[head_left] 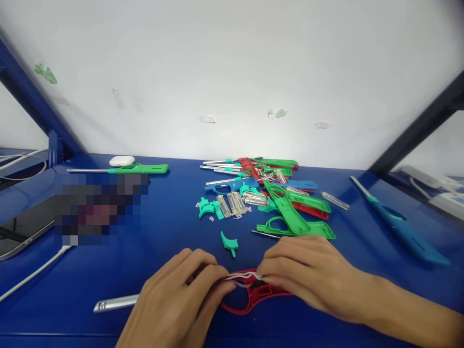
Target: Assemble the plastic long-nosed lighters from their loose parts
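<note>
Partly, our own fingers hide the work: the red handle shell (267, 290) lies at the near side of the blue table (163, 217), both ends covered. Our left hand (177, 295) is closed around its front end; our right hand (308, 270) pinches the white wires (250, 274) above it, though we cannot see exactly where the fingertips meet them. A dark piece (256, 283) inside is hard to make out. Left of us a silver tube (116, 303) runs behind the left hand, its join concealed.

Just beyond our right knuckles, green handle halves (295, 212) crowd close, and a thin metal rod (266, 234) disappears behind that hand. A loose teal trigger (229, 243) sits ahead, between us and the clear cartridges (237, 203). At left, pixelation blots out something beside the phone (27, 224), itself cut off by the frame.
</note>
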Demonstrator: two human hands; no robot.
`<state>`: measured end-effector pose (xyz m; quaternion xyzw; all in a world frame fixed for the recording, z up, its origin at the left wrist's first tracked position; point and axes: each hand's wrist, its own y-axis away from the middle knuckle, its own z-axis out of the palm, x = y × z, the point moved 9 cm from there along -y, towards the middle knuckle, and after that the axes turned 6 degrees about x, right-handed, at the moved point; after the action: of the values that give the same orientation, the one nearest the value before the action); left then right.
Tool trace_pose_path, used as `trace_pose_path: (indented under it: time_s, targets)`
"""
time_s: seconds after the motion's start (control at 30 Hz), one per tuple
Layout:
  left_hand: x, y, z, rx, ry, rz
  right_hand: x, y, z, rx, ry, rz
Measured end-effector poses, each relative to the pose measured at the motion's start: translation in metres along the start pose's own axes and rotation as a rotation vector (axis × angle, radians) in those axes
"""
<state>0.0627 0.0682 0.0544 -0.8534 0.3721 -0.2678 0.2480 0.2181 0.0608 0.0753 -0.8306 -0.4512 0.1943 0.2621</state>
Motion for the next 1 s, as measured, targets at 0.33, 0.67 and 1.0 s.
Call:
trace_pose_path:
  time_s: [0.33,0.67,1.0]
  targets:
    - [0.0031,-0.0017,0.0016,-0.008,-0.003,-0.011,-0.002,-0.0041,-0.0037,0.026,0.026,0.011]
    - [0.004,-0.0001,0.0022,-0.01,-0.016,-0.01,0.0019,0.0,0.0029,-0.019,-0.007,0.025]
    - [0.0087,0.0013,0.0034,0.004,-0.04,0.022,0.0045,0.0026,0.0049,-0.027,-0.03,0.034]
